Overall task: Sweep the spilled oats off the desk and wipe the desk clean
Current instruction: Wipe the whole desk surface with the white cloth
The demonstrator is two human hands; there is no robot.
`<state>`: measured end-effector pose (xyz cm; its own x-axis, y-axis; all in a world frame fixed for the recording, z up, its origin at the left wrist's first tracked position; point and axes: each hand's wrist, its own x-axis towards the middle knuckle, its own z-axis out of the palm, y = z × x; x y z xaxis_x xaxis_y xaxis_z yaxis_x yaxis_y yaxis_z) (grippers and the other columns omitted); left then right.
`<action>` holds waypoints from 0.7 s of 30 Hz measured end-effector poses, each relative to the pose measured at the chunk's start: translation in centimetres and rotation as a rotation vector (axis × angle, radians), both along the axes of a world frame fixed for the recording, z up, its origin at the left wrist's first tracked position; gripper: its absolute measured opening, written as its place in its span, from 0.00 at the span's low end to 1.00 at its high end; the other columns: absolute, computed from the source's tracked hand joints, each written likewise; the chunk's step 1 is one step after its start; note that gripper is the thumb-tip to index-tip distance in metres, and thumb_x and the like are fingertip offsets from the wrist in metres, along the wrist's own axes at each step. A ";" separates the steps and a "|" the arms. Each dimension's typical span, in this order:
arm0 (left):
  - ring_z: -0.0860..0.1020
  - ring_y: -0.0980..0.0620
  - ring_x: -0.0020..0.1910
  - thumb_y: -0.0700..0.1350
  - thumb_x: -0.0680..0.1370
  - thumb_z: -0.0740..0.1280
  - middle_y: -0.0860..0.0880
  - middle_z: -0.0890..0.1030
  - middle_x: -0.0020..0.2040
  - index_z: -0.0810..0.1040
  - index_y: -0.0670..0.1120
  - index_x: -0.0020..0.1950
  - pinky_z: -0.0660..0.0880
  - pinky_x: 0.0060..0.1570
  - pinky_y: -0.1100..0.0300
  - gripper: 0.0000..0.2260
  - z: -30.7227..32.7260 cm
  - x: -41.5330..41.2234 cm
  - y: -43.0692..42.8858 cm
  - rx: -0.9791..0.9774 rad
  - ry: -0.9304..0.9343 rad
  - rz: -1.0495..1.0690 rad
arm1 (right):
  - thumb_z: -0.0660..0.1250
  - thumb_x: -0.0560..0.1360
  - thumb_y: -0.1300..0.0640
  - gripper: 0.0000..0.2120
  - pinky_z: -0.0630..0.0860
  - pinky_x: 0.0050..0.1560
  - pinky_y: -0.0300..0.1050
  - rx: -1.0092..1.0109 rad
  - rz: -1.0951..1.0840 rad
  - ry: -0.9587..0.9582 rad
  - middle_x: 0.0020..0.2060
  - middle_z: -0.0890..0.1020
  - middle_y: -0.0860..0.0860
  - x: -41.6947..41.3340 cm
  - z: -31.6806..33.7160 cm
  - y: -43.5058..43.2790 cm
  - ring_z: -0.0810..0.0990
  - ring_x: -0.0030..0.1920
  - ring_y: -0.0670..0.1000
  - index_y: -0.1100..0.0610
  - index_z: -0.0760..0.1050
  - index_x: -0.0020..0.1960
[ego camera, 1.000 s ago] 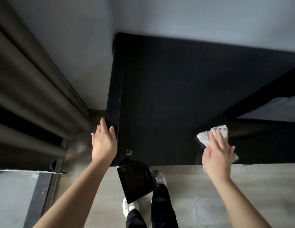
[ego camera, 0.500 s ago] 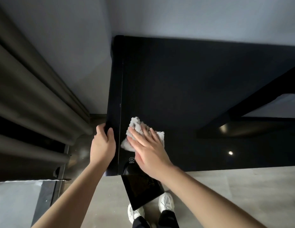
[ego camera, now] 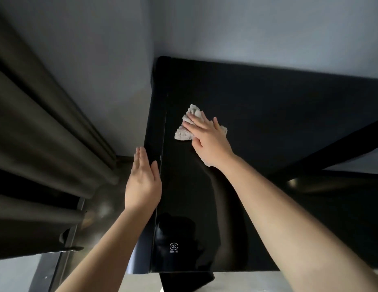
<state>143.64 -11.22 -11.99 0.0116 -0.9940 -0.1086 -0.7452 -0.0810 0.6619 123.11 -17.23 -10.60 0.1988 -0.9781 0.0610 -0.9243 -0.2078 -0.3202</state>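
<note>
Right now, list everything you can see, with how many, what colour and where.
desk: one, glossy black, centre and right, against the wall
cloth: one, whitish, crumpled, on the desk near its left edge
printed mark: one, white, on the desk's near left corner
flat panel: one, black, below the desk's front edge; what it is I cannot tell
curtain: one, dark grey-brown, in folds on the left
wall: grey-blue, behind the desk
floor: light grey, along the bottom
left hand: fingers straight, at the desk's left edge
right hand: flat, pressing on the cloth
</note>
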 end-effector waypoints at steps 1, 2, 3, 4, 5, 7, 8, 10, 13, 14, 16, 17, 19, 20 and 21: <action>0.53 0.52 0.77 0.49 0.83 0.51 0.47 0.55 0.79 0.52 0.44 0.79 0.55 0.72 0.58 0.24 0.0 0.0 0.1 -0.004 -0.011 -0.007 | 0.58 0.79 0.61 0.24 0.48 0.77 0.61 -0.004 -0.010 -0.022 0.77 0.59 0.48 0.3 0.0 0.8 0.51 0.78 0.55 0.52 0.66 0.74; 0.53 0.51 0.77 0.49 0.83 0.51 0.46 0.55 0.79 0.52 0.43 0.79 0.55 0.73 0.57 0.24 0.1 0.0 0.2 -0.008 -0.018 -0.011 | 0.57 0.79 0.61 0.23 0.47 0.77 0.59 -0.010 0.007 -0.031 0.77 0.60 0.48 0.5 0.1 2.2 0.52 0.78 0.55 0.52 0.67 0.74; 0.52 0.50 0.78 0.49 0.83 0.51 0.45 0.55 0.79 0.52 0.43 0.78 0.55 0.74 0.55 0.25 0.2 -0.1 0.2 -0.011 -0.029 -0.013 | 0.56 0.78 0.59 0.23 0.47 0.77 0.57 -0.013 0.042 -0.034 0.77 0.60 0.48 0.6 0.2 4.2 0.52 0.78 0.55 0.51 0.67 0.73; 0.51 0.50 0.78 0.49 0.83 0.52 0.45 0.55 0.79 0.52 0.42 0.78 0.54 0.75 0.53 0.25 0.4 -0.1 0.2 -0.015 -0.054 -0.019 | 0.54 0.78 0.58 0.24 0.46 0.77 0.56 -0.003 0.086 -0.037 0.77 0.60 0.47 0.6 0.4 6.8 0.51 0.78 0.54 0.50 0.67 0.73; 0.50 0.49 0.78 0.49 0.83 0.53 0.44 0.54 0.79 0.52 0.42 0.78 0.52 0.76 0.52 0.26 0.5 -0.2 0.3 -0.023 -0.097 -0.034 | 0.54 0.78 0.58 0.24 0.46 0.77 0.55 0.014 0.132 -0.046 0.77 0.60 0.46 0.4 0.6 9.5 0.50 0.79 0.53 0.50 0.68 0.73; 0.47 0.48 0.78 0.50 0.83 0.54 0.44 0.51 0.79 0.50 0.42 0.79 0.47 0.76 0.51 0.27 0.8 -0.6 0.7 -0.060 -0.210 -0.105 | 0.56 0.78 0.59 0.24 0.46 0.78 0.55 0.034 0.220 -0.054 0.77 0.59 0.45 -0.8 0.7 14.7 0.50 0.79 0.51 0.49 0.68 0.73; 0.46 0.48 0.78 0.50 0.82 0.53 0.45 0.49 0.79 0.49 0.42 0.79 0.45 0.75 0.50 0.28 0.9 -1.1 0.9 -0.082 -0.263 -0.152 | 0.57 0.78 0.59 0.24 0.48 0.77 0.56 0.033 0.267 -0.037 0.77 0.58 0.45 -1.4 0.7 16.7 0.50 0.79 0.52 0.49 0.68 0.73; 0.44 0.49 0.78 0.51 0.83 0.52 0.46 0.48 0.79 0.50 0.43 0.79 0.43 0.75 0.49 0.27 1.1 -2.2 1.5 -0.117 -0.343 -0.222 | 0.58 0.78 0.59 0.24 0.50 0.77 0.58 0.025 0.371 0.006 0.77 0.58 0.45 -2.9 0.7 18.7 0.51 0.79 0.53 0.48 0.68 0.73; 0.44 0.50 0.77 0.52 0.82 0.47 0.47 0.49 0.79 0.53 0.45 0.79 0.43 0.75 0.46 0.25 0.9 -3.3 1.7 -0.128 -0.432 -0.253 | 0.58 0.78 0.60 0.24 0.46 0.77 0.57 0.051 0.437 -0.002 0.77 0.59 0.44 -5.2 0.7 16.1 0.51 0.79 0.52 0.48 0.68 0.73; 0.43 0.51 0.77 0.53 0.81 0.45 0.47 0.49 0.79 0.53 0.46 0.78 0.43 0.75 0.45 0.26 0.9 -3.4 1.6 -0.119 -0.447 -0.249 | 0.57 0.78 0.60 0.25 0.45 0.77 0.57 0.050 0.396 -0.012 0.77 0.59 0.44 -6.2 0.5 14.2 0.50 0.79 0.52 0.48 0.68 0.73; 0.42 0.51 0.77 0.55 0.80 0.44 0.49 0.49 0.79 0.52 0.46 0.78 0.44 0.75 0.45 0.27 0.7 -3.4 1.6 -0.117 -0.465 -0.236 | 0.56 0.77 0.62 0.26 0.45 0.77 0.60 0.021 0.227 0.006 0.77 0.57 0.43 -8.2 0.0 9.3 0.49 0.79 0.54 0.48 0.66 0.74; 0.43 0.51 0.77 0.55 0.80 0.44 0.49 0.49 0.79 0.52 0.46 0.78 0.46 0.75 0.44 0.28 0.6 -3.5 1.7 -0.126 -0.471 -0.235 | 0.56 0.77 0.63 0.27 0.46 0.76 0.62 0.010 0.129 0.023 0.77 0.57 0.43 -9.0 -0.1 6.9 0.49 0.78 0.55 0.48 0.65 0.74; 0.45 0.50 0.78 0.56 0.80 0.45 0.50 0.50 0.79 0.53 0.46 0.78 0.49 0.75 0.43 0.28 0.6 -3.5 1.7 -0.124 -0.481 -0.235 | 0.58 0.78 0.65 0.26 0.50 0.75 0.66 -0.011 -0.011 0.027 0.77 0.58 0.45 -9.8 -0.5 2.9 0.50 0.78 0.56 0.49 0.66 0.74; 0.45 0.50 0.78 0.56 0.80 0.45 0.50 0.51 0.79 0.53 0.47 0.78 0.49 0.75 0.43 0.27 0.6 -3.5 1.6 -0.119 -0.482 -0.234 | 0.58 0.78 0.66 0.25 0.51 0.74 0.66 -0.021 -0.045 0.021 0.77 0.59 0.46 -9.9 -0.5 1.7 0.52 0.78 0.57 0.51 0.68 0.73; 0.46 0.50 0.78 0.56 0.80 0.45 0.50 0.51 0.79 0.53 0.47 0.78 0.50 0.75 0.43 0.27 0.6 -3.5 1.5 -0.115 -0.483 -0.231 | 0.58 0.77 0.66 0.25 0.52 0.74 0.67 -0.029 -0.064 0.017 0.77 0.60 0.47 -9.7 -0.5 1.2 0.53 0.78 0.58 0.52 0.69 0.72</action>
<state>140.12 -9.69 -11.40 -0.1868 -0.9818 -0.0352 -0.9565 0.1736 0.2345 113.41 -16.08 -11.13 0.1367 -0.9868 0.0866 -0.9411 -0.1567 -0.2995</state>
